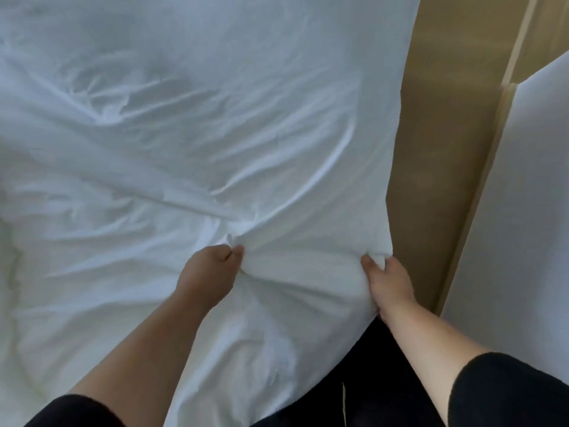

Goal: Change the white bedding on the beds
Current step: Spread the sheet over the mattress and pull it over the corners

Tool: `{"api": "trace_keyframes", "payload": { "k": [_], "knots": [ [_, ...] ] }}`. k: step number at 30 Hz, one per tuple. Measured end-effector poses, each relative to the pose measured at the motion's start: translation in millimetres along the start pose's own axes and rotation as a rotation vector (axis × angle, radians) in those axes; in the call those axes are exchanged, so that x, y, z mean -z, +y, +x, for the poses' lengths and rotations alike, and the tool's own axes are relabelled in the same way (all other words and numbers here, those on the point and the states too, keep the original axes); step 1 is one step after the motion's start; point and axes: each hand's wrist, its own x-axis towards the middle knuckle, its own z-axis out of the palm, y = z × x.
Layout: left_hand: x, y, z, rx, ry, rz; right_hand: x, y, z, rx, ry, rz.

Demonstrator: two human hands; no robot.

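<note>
Left grip (212,269) and right grip (386,280) each clenched on soft, creased white bedding (200,134).

No readable text anywhere, no labels, brands, numbers or signs showing on anything in view.

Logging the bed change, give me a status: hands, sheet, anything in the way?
Left hand and right hand both grip bunched white sheet. Sheet spread over the bed, wrinkled. Nothing blocking; second white bed to the right across tan floor.
</note>
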Motion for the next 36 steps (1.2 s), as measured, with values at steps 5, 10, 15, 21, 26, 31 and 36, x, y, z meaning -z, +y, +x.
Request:
{"api": "trace_keyframes", "payload": {
  "k": [5, 10, 15, 21, 26, 31, 36],
  "knots": [
    [5, 3, 32, -0.140, 0.172, -0.010, -20, -10, 31, -0.196, -0.093, 0.030],
    [11, -9, 96, -0.028, 0.097, 0.022, -32, -69, 74, -0.284, -0.159, 0.322],
    [-10, -21, 124, -0.171, 0.066, 0.148, -74, -87, 84, -0.225, -0.334, 0.168],
    [-5, -32, 120, -0.202, 0.025, 0.169, -5, -111, 14, 0.184, 0.090, 0.131],
    [-6, -40, 129, -0.149, -0.165, 0.193, -1, -67, 23, -0.056, 0.248, -0.172],
    [-3, -46, 126, -0.124, -0.228, 0.061, -16, -93, 79, -0.204, 0.112, -0.495],
    [16, -35, 104, -0.193, -0.033, 0.054, -27, -158, 65, 0.060, 0.081, -0.387]
  ]
}}
